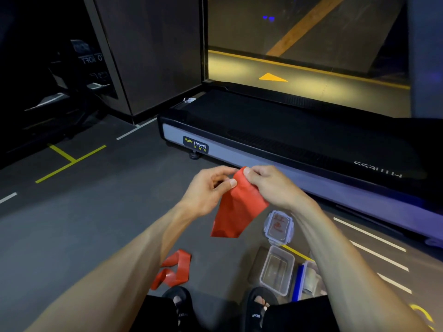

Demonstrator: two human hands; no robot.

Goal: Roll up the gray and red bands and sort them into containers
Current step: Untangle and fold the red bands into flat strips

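A red band hangs in the air in front of me, held by its top edge. My left hand pinches that edge from the left, and my right hand pinches it from the right. The lower end of the band dangles free. A second red band lies crumpled on the floor by my left foot. An open clear container stands on the floor at the right, its lid lying just beyond it. A second container with a blue edge sits beside it, partly hidden by my right arm.
A treadmill base runs across the floor just beyond my hands. The dark floor carries yellow and white lines. My feet in black sandals are at the bottom. A dark wall panel stands at the back left.
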